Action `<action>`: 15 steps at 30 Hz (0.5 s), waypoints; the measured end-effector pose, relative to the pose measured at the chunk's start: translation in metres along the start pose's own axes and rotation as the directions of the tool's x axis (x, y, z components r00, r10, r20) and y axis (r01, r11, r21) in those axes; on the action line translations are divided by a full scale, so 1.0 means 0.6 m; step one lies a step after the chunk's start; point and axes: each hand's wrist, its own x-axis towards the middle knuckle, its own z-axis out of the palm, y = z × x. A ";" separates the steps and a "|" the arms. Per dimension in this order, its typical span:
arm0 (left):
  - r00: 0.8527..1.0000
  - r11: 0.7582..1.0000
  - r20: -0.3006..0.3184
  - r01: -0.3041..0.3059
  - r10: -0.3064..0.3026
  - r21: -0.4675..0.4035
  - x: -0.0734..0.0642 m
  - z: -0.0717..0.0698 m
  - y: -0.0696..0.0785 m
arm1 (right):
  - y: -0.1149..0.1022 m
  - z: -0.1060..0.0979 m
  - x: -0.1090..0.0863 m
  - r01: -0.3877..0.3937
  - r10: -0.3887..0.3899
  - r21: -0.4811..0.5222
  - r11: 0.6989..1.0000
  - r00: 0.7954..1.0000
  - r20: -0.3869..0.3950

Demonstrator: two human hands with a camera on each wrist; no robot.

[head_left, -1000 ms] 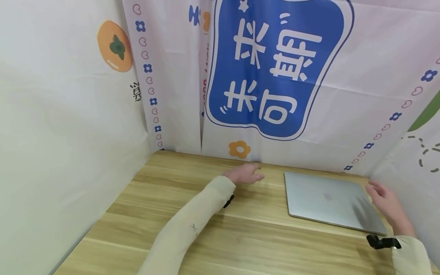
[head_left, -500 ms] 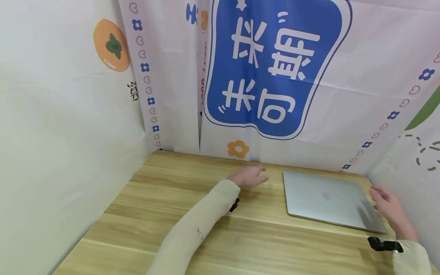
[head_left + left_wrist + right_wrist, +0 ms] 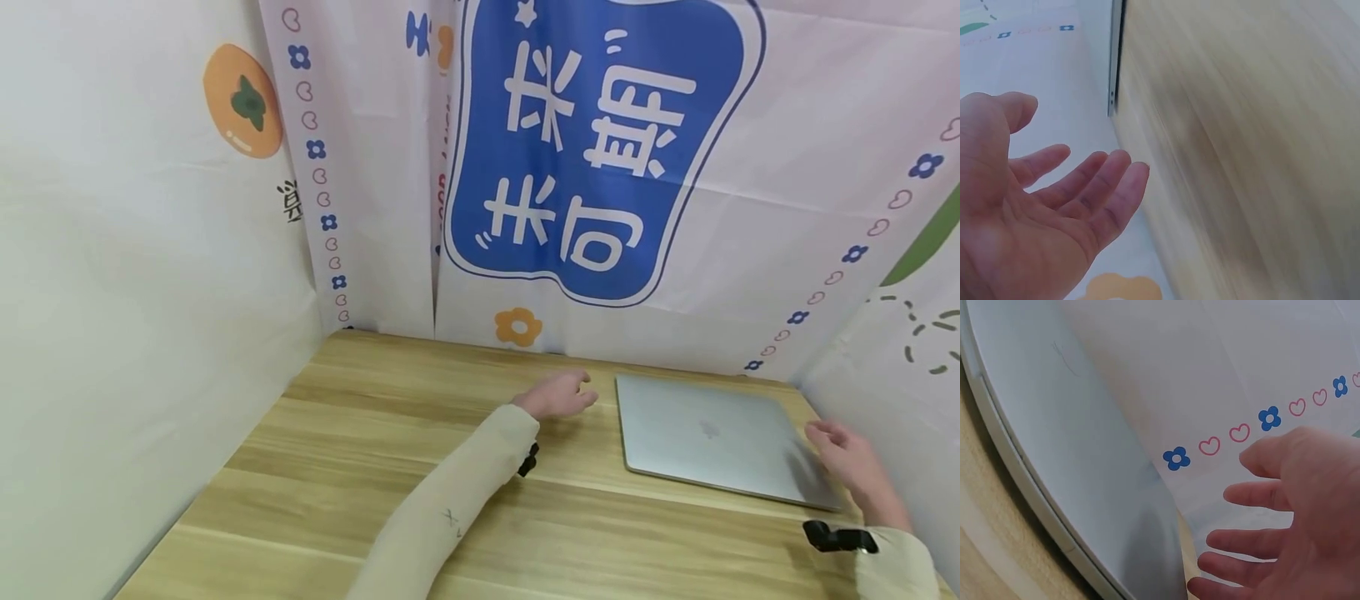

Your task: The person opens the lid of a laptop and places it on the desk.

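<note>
Left hand [image 3: 557, 396], empty, fingers relaxed, is being held beside closed laptop [image 3: 716, 440] on wooden table [image 3: 645, 546]; right hand [image 3: 847, 460], likewise relaxed, is being held by opposite edge. Even grip likely being best served by low, level fingertips.

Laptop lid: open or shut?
Shut. The laptop lies flat on the table, lid down, no screen or keyboard showing.

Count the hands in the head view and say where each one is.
2: the left hand is left of the closed silver laptop on the wooden table; the right hand is beside the laptop's right edge.
</note>
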 end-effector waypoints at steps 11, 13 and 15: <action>0.998 0.992 -0.026 0.045 -0.048 -0.116 0.009 0.030 0.027 | -0.004 0.005 0.004 -0.044 0.045 -0.038 0.998 0.999 0.015; 0.998 0.991 -0.028 0.047 -0.050 -0.124 0.011 0.035 0.032 | -0.003 0.004 0.004 -0.059 0.060 -0.034 0.998 0.998 0.030; 0.998 0.990 -0.022 0.048 -0.052 -0.135 0.012 0.040 0.039 | -0.001 0.004 0.002 -0.080 0.081 -0.031 0.996 0.996 0.047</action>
